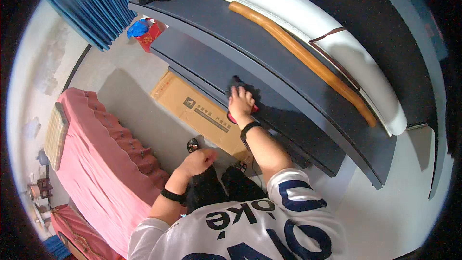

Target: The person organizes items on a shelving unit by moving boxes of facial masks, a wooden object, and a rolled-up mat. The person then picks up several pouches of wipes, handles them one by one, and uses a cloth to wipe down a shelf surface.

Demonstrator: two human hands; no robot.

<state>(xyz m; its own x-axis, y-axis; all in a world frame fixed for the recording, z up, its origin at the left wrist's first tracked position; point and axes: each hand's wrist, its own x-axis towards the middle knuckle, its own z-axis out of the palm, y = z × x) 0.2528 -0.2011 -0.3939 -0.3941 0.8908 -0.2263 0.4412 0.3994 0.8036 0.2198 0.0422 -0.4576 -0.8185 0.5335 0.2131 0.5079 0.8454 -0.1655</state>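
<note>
My right hand point(241, 104) lies over a black and pinkish-red item point(255, 96) on the lower dark grey shelf point(202, 56). Its fingers stretch across the item, and red edges show on both sides of the palm. The item looks soft, but my hand covers too much of it to say what it is. Above my dark-trousered knees hangs my left hand point(198, 161), loosely curled and blurred at the fingertips. Nothing shows in it, though the inside of the palm is hidden. Each wrist carries a black band.
Over the shelf runs a grey upper board point(216, 11) with a curved wooden stick point(299, 56) and a long white roll point(306, 14). A flat cardboard box point(198, 115) lies on the floor below. Pink cloth point(104, 159) drapes furniture at left; a blue curtain point(92, 3) hangs beyond.
</note>
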